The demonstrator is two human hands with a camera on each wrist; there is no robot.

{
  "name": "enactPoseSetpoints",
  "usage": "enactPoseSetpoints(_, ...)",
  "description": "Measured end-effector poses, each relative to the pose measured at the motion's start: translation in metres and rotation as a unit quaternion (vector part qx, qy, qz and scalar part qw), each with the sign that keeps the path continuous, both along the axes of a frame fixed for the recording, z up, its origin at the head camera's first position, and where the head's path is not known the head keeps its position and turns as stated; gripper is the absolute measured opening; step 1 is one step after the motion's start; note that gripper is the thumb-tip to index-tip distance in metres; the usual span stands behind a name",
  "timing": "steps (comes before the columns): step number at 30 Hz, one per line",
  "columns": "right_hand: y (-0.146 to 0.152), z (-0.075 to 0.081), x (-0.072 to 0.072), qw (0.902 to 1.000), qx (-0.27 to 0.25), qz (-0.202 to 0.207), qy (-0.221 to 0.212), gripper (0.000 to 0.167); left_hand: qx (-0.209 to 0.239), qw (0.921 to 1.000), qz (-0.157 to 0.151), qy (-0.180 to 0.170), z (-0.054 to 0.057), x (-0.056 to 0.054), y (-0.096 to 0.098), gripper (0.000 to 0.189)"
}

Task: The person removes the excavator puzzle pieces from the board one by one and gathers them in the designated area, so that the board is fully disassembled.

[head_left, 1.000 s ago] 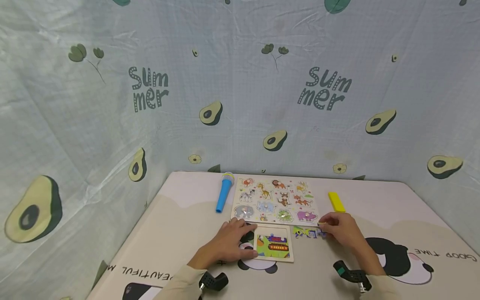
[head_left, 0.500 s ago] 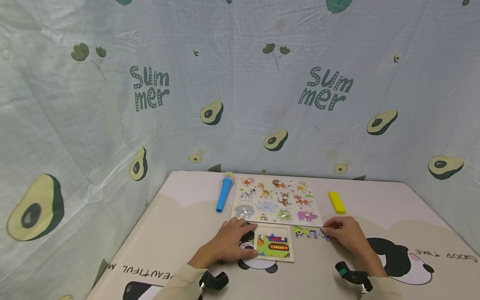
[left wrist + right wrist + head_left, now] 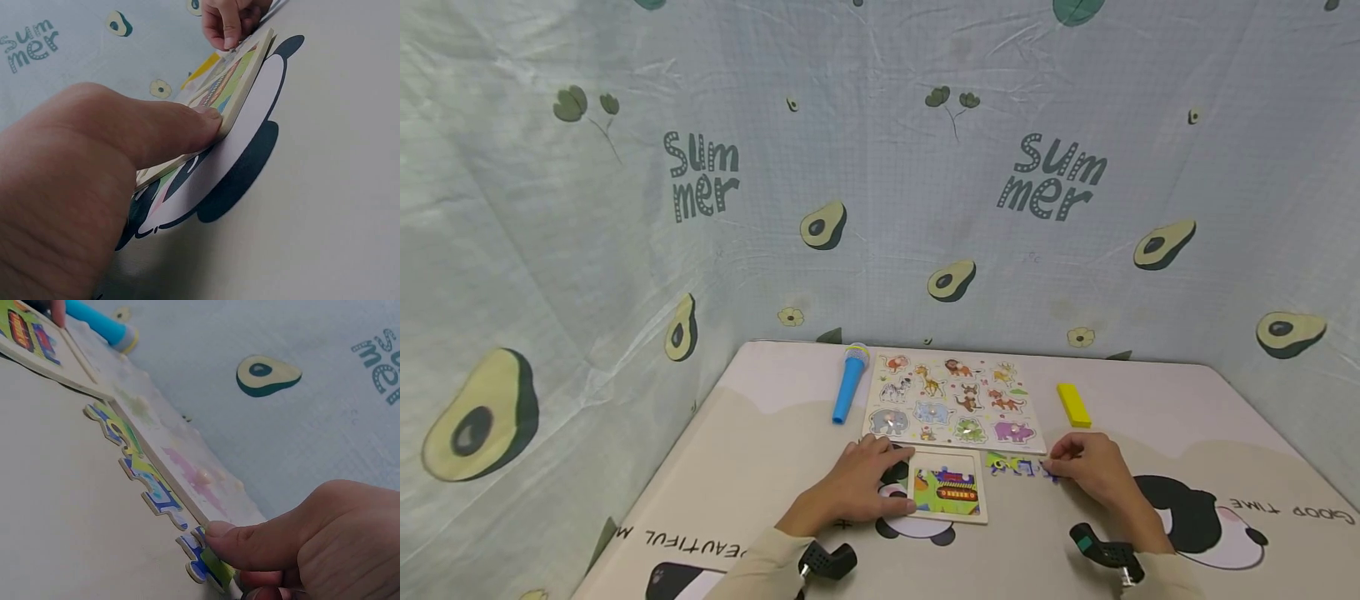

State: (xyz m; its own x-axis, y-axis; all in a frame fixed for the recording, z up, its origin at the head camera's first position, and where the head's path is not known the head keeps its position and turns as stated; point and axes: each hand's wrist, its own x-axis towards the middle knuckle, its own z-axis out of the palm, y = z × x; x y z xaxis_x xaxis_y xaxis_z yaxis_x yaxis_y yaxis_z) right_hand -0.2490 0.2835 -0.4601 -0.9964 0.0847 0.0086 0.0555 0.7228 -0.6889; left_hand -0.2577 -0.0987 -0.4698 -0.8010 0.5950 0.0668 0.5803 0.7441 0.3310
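Puzzle piece (image 3: 213, 567) at tips of right fingers (image 3: 259, 547), nearly closed, pinching its edge; left fingers (image 3: 895, 457) spread, touching puzzle tray (image 3: 984, 500).

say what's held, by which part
Right hand pinches a puzzle piece by its green edge; left hand rests on the puzzle frame at its left side.

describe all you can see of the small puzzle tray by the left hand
The small, pale, squarish, wooden-looking puzzle tray lies flat on the pale tabletop, partly covering a printed panda, nearer than the white rectangular animal board. Inside its rim, interlocking pieces show an orange vehicle on green; their far edge is knobbly, and the far part is bare. The left hand touches its left side, thumb on top.
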Motion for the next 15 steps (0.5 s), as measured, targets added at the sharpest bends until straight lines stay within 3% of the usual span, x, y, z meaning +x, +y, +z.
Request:
enactPoseSetpoints(8,-0.007,0.010,0.003,0.9994,-0.028,-0.014,0.014,0.028,0.000,1.0000,-0.001,-0.001,-0.001,-0.001,0.001,0.080)
enactPoseSetpoints(15,-0.022,0.023,0.002,0.9979,-0.040,0.002,0.052,0.026,-0.001,1.0000,0.003,-0.002,0.000,0.000,0.001,0.080)
